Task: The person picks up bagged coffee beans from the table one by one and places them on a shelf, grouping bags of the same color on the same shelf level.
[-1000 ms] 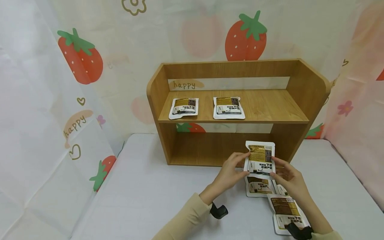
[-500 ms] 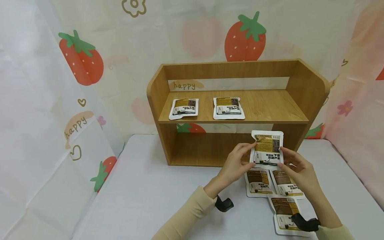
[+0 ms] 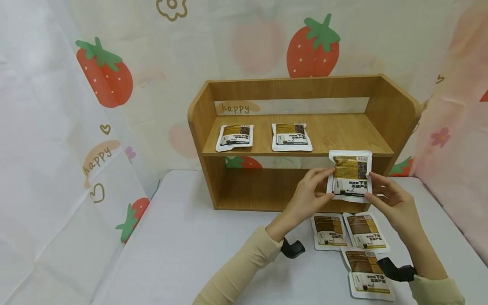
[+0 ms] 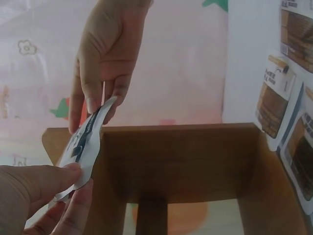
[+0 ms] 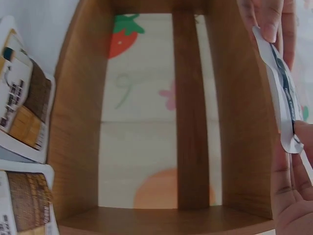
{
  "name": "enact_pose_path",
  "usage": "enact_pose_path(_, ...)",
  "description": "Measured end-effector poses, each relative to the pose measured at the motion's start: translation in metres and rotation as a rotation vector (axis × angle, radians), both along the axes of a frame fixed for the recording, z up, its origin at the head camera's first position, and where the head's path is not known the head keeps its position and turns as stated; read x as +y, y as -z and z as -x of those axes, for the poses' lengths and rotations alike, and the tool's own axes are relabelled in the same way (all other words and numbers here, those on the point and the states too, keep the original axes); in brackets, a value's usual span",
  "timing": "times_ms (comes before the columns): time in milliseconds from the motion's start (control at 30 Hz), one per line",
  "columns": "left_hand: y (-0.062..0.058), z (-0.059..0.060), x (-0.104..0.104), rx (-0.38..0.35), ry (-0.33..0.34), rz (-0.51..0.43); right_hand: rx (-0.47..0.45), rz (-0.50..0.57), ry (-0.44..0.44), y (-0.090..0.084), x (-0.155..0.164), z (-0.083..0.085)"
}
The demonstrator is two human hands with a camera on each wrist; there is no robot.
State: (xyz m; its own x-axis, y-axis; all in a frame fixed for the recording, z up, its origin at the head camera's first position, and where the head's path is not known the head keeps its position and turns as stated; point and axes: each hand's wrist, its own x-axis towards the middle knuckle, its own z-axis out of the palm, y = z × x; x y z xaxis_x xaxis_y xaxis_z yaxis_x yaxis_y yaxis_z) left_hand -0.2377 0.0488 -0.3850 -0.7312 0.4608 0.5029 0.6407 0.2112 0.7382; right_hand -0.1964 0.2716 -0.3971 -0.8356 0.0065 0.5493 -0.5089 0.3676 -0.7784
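White table (image 3: 213,254), wooden shelf (image 3: 293,140), both hands, L (image 3: 306,197) & R (image 3: 394,203), pinching packet (image 3: 350,176), apparently upright.

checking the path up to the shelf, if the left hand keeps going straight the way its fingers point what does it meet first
The left hand already pinches the held packet; beyond that, probably the wooden shelf's front edge or right side panel, though depth is unclear.
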Motion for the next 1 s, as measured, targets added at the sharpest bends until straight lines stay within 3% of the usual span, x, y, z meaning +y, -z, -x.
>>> enact_pose_path(333,-0.025,0.01,0.005,-0.066,0.001,-0.016,-0.003,-0.047,0.008,-0.024,0.007,0.012)
enact_pose_path(633,-0.046,0.024,0.01,-0.072,-0.065,-0.04,0.002,0.144,-0.149,-0.046,0.01,0.029)
enact_pose_path(767,-0.051,0.029,0.011,-0.071,-0.098,-0.044,-0.016,0.077,-0.073,-0.054,0.01,0.035)
enact_pose_path(867,-0.053,0.033,0.013,-0.042,-0.133,-0.039,-0.049,-0.02,0.016,-0.058,0.009,0.039)
enact_pose_path(1000,-0.055,0.038,0.015,-0.004,-0.175,-0.032,-0.098,-0.06,0.072,-0.062,0.008,0.043)
